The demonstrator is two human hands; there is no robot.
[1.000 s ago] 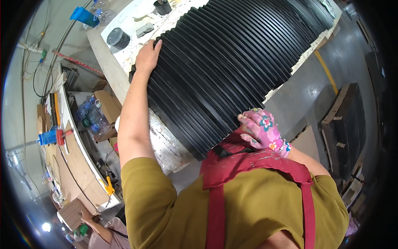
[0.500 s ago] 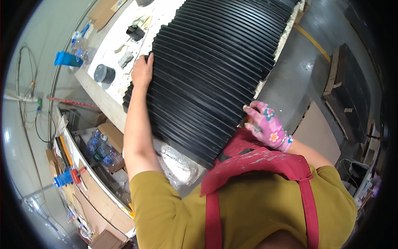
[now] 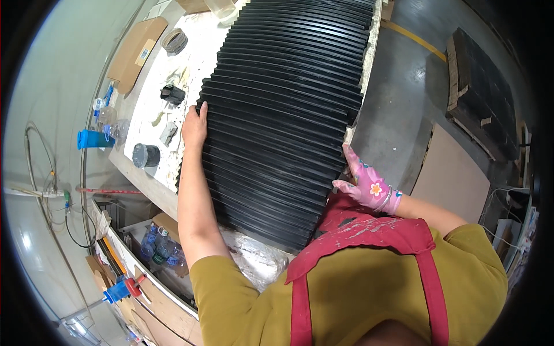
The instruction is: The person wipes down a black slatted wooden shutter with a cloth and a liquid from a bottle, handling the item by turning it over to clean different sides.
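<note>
A large black pleated bellows cover (image 3: 283,109) lies along the white worktable (image 3: 153,109), its folds running across it. My bare left hand (image 3: 195,124) presses flat against the cover's left edge, fingers together. At the cover's right edge my right hand (image 3: 363,179), in a pink flowered glove, grips the ends of the folds. I wear a mustard shirt and a red apron.
On the table left of the cover sit a dark round tin (image 3: 145,155), a black clip-like part (image 3: 172,93), a tape roll (image 3: 173,40) and cardboard (image 3: 134,52). Bottles (image 3: 158,245) stand in a crate below. Grey floor, a board (image 3: 453,173) and a dark pallet stack (image 3: 482,95) lie to the right.
My view has swung so the table and cover sit more upright in the picture. Both hands stay on the cover's edges; the right hand has slid a little further up its side.
</note>
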